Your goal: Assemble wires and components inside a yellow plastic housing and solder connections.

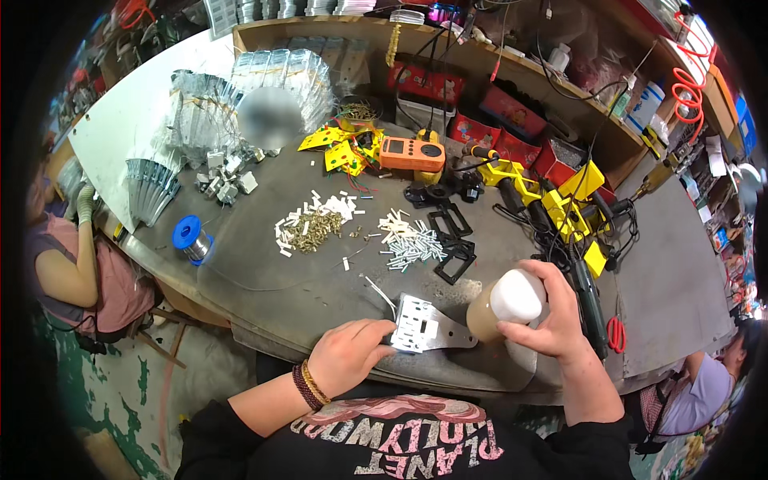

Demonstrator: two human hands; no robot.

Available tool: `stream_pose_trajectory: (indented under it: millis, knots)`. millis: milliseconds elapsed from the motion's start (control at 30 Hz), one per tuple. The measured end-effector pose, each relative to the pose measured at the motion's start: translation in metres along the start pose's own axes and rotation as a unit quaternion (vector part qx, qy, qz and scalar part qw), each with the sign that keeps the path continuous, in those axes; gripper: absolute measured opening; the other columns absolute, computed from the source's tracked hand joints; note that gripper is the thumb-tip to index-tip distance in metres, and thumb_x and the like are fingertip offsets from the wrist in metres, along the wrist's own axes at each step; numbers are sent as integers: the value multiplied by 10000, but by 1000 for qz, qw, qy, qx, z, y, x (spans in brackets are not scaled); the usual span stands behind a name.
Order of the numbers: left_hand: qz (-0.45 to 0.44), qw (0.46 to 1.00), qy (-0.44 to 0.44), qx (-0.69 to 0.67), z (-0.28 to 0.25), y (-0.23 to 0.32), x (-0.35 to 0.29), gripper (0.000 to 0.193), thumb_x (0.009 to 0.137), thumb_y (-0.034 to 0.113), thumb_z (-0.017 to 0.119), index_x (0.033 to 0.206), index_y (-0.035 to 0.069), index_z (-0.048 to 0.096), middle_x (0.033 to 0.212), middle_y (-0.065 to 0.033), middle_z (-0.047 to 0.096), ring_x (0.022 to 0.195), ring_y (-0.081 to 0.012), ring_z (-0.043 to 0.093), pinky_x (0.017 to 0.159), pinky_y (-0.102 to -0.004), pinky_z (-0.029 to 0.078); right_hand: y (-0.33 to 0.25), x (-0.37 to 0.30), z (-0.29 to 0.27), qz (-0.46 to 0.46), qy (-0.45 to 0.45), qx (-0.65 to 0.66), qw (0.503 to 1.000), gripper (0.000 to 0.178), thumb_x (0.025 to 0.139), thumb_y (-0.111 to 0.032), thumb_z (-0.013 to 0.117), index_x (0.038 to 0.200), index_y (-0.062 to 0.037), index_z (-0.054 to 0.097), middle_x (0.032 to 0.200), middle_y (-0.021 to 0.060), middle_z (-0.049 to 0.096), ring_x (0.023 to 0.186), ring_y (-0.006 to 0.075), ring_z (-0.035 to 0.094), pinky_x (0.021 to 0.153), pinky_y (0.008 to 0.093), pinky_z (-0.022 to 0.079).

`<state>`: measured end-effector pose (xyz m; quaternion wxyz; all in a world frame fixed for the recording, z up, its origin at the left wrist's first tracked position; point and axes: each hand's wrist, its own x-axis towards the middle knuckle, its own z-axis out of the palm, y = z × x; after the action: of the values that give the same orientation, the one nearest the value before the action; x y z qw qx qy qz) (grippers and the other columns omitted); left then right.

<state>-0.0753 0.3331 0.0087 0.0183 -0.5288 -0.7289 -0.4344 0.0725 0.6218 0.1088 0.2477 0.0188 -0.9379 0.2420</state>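
We see the grey workbench [320, 272] spread under everything. Near its front edge, our left hand [346, 354] is curled, fingertips pinching the metal plate [428, 328] flat on the bench. Just right of the plate, our right hand [552, 312] wraps closed around a tan bottle [508, 302], tilted toward the plate. Behind the plate lie black frames [453, 240], then silver pins [412, 244] and brass screws [312, 228], well apart from it.

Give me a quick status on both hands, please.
Left hand pinning metal plate flat on bench. Right hand gripping white-capped bottle, tilted toward plate. Nothing between.
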Motion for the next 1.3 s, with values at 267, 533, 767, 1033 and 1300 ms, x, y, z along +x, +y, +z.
stream_pose_trajectory:
  millis: [267, 533, 767, 1033, 1300]
  knots:
    - [63, 994, -42, 73, -33, -5, 40, 720, 666, 257, 875, 1293, 75, 572, 1184, -125, 622, 1059, -314, 607, 910, -412, 480, 41, -23, 19, 96, 42, -16, 994, 749, 628, -297, 837, 1249, -1, 540, 1133, 178, 598, 1028, 335, 620, 896, 403, 498]
    - [72, 969, -217, 97, -30, -32, 62, 1027, 601, 467, 880, 1458, 112, 439, 1353, -72, 589, 1234, -247, 556, 985, -451, 361, 55, -29, 32, 92, 68, 1, 993, 768, 612, -295, 806, 1270, -9, 533, 1206, 184, 560, 1128, 343, 565, 976, 419, 451]
    - [88, 982, -167, 1, 0, -39, 48, 1018, 568, 396, 906, 1418, 61, 458, 1286, -131, 550, 1232, -294, 502, 1024, -444, 331, 94, -73, 44, 148, 94, 79, 981, 820, 686, -164, 673, 1438, 12, 398, 1377, 133, 457, 1262, 251, 480, 1084, 380, 367]
    - [28, 972, -221, 67, -19, -21, 34, 1157, 612, 307, 891, 1538, 35, 254, 1442, -172, 424, 1246, -347, 496, 1021, -448, 373, 46, -40, 32, 76, 76, -21, 994, 680, 798, -239, 770, 1361, 34, 504, 1304, 223, 549, 1222, 358, 522, 1049, 445, 398]
    - [54, 978, -193, 53, -14, -23, 63, 1011, 514, 486, 901, 1356, 75, 521, 1256, -162, 589, 1168, -340, 567, 957, -449, 451, 47, -42, 32, 98, 110, -16, 989, 768, 643, -317, 817, 1276, 11, 532, 1209, 191, 564, 1119, 357, 566, 969, 436, 452]
